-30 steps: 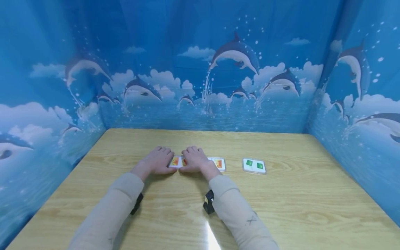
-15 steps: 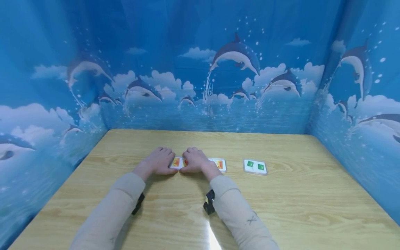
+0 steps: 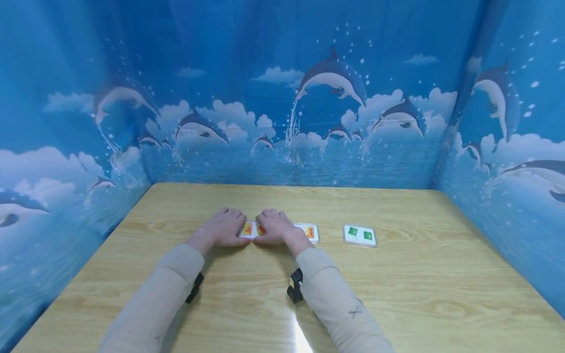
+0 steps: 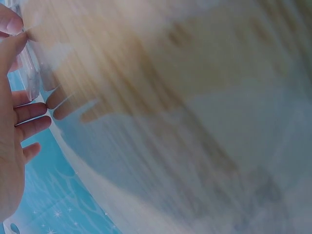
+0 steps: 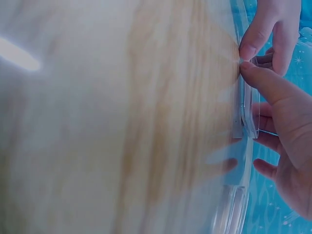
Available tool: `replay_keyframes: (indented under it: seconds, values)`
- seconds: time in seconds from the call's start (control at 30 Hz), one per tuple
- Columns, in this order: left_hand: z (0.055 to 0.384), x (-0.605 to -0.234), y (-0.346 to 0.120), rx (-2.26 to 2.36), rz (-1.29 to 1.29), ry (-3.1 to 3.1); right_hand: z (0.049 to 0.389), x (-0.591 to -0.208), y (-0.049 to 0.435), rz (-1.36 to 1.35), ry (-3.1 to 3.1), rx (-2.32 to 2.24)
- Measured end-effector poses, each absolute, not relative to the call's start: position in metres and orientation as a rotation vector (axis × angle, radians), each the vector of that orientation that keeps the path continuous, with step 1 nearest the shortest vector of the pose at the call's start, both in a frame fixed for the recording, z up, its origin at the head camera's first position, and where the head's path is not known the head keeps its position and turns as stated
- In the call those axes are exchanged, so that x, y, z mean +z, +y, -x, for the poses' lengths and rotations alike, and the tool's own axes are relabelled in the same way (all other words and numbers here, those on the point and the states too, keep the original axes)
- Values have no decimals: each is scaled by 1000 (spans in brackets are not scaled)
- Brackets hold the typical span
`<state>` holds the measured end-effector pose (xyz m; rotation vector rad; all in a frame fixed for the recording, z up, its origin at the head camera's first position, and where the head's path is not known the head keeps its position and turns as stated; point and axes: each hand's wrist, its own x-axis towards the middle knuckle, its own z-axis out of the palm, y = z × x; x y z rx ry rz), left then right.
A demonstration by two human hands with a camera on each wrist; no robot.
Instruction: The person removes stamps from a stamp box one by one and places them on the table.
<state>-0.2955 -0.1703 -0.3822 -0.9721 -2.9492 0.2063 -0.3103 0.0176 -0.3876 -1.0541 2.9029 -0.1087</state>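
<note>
A flat white card in a clear plastic case (image 3: pixel 247 229) has orange pictures on it and lies low over the table. My left hand (image 3: pixel 223 228) grips its left end, thumb along the near edge and fingers at the far side. Close beside it, my right hand (image 3: pixel 275 227) holds the same cased card and covers much of it. In the right wrist view both thumbs meet at the clear case (image 5: pixel 248 112), fingers behind. The left wrist view catches the case's transparent edge (image 4: pixel 32 83) beside the left fingers.
Right of the right hand lies another cased card (image 3: pixel 311 232) with an orange picture, partly hidden by that hand. Farther right is a cased card with two green shapes (image 3: pixel 359 236). A blue dolphin-print curtain (image 3: pixel 291 147) encloses the wooden table (image 3: pixel 419 284) at the back and sides.
</note>
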Motion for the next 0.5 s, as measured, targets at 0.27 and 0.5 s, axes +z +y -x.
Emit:
replay_keyframes:
  seconds: [0.27,0.5]
  values:
    - [295,-382,-170,177,978,-2931,310,-388,15,1059,2920,-56]
    - [295,-381,-169,167,969,-2940,308,-386,14,1012,2938,-114]
